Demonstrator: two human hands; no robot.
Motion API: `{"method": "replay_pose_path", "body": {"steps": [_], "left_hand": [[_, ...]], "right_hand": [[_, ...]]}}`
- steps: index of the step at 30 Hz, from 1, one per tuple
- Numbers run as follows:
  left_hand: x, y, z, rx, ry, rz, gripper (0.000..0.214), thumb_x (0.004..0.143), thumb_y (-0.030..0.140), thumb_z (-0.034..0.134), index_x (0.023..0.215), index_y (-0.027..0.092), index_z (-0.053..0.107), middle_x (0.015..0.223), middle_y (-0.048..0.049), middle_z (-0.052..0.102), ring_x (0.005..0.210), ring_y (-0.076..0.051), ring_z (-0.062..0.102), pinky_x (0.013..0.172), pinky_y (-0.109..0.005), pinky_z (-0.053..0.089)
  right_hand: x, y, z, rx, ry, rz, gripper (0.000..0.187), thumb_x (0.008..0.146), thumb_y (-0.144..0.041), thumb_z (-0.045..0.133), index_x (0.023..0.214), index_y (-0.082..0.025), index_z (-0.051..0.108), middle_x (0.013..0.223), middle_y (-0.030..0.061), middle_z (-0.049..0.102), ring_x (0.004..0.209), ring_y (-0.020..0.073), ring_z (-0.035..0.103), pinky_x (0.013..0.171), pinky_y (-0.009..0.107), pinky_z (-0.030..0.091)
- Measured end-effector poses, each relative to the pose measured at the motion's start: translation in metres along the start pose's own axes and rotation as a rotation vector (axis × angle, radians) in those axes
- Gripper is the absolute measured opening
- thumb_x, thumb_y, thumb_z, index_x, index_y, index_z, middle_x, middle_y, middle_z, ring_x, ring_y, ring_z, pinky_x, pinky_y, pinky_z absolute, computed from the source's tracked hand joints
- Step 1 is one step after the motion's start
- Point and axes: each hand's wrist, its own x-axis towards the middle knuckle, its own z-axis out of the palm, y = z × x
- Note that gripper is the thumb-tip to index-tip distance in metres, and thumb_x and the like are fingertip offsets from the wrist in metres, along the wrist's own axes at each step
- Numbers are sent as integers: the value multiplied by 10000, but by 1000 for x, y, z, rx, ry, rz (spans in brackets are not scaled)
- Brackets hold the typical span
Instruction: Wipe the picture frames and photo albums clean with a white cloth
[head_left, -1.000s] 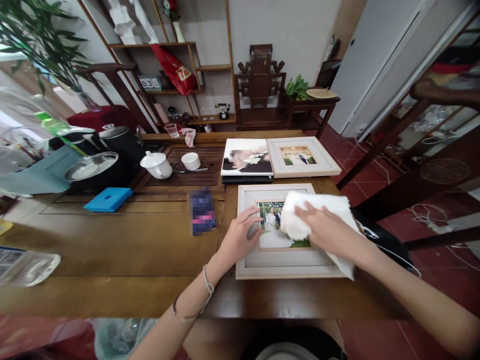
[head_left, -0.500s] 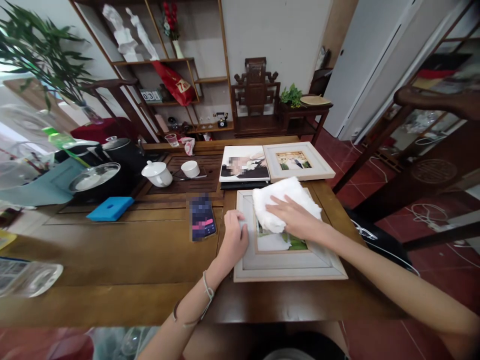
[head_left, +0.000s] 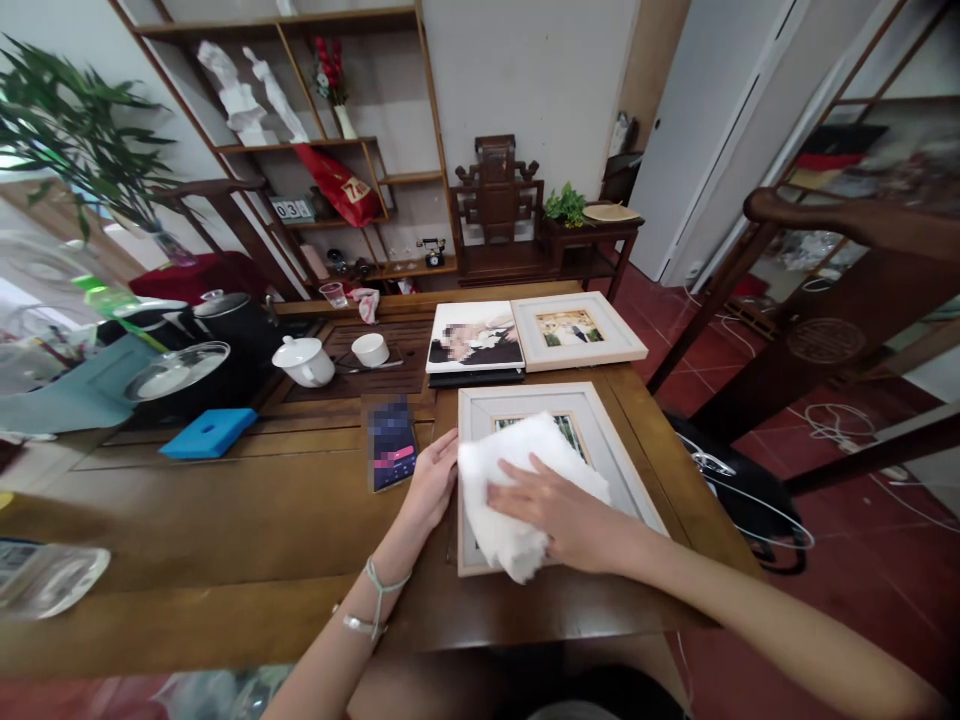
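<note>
A light wooden picture frame (head_left: 616,455) lies flat near the front edge of the table, its picture mostly covered. Over its left and middle part spreads a white cloth (head_left: 501,450). My right hand (head_left: 566,512) rests flat on the cloth, pressing it against the frame with fingers spread. At the frame's left side, my left hand (head_left: 433,485) grips the edge, fingers together; its thumb is hard to make out. A phone (head_left: 391,445) with a lit screen lies just left of that hand.
Beyond the frame lie a photo panel (head_left: 474,338) and another framed picture (head_left: 577,330). To the left are a lidded white bowl (head_left: 304,362), a small white cup (head_left: 370,350) and a blue block (head_left: 208,433). A dark wooden chair (head_left: 825,320) stands at the right.
My right hand has moved the cloth toward me and to the left across the frame. My left hand has shifted from the frame's top left rim to its outer left edge.
</note>
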Motion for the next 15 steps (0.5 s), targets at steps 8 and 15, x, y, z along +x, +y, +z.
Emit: {"method": "replay_pose_path", "body": {"steps": [8,15], "left_hand": [[-11,10,10,-22,-38,-91,489,669,204,839,1116,150,650,1128,-123,729,967,-238,723,816,-320,595],[-36,11,24,-101,-9,-186,469,620,322,862,1009,152,661,824,-51,762,615,-180,709,537,-235,557]], "right_hand": [[-139,6,-38,145,188,256,636,834,-95,487,1397,-387,517,1452,-26,520,1334,262,484,1140,444,369],[-182,26,-19,-89,524,342,677,880,-106,443,1476,-420,385,1518,-41,434,1404,263,379,1185,404,309]]}}
